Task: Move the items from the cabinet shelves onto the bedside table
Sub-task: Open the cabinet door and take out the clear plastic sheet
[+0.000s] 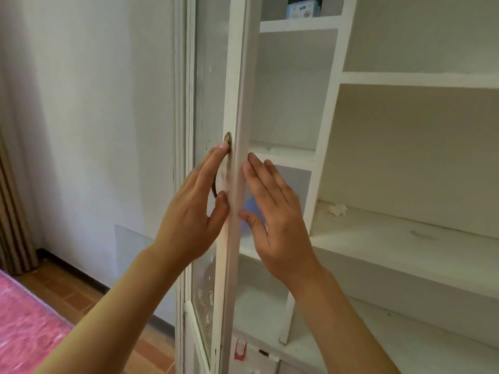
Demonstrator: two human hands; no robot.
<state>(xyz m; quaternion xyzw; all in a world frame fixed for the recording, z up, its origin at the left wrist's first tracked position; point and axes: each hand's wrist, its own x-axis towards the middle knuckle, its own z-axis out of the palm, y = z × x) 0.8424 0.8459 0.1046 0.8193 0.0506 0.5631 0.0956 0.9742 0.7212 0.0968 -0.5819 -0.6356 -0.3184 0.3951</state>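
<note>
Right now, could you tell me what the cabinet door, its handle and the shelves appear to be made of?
Cabinet door: white-painted frame, probably wood, around a clear pane, glass or plastic; scuffs show.
Handle: looks like aged brass-toned metal, with a dull golden mount.
Shelves: white-painted board, matte and dusty, likely wood or laminate.

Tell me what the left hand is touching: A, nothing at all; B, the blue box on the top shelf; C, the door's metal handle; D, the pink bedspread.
C: the left hand lies with straight fingers over the metal handle on the glass cabinet door, fingertips at its upper mount.
</note>
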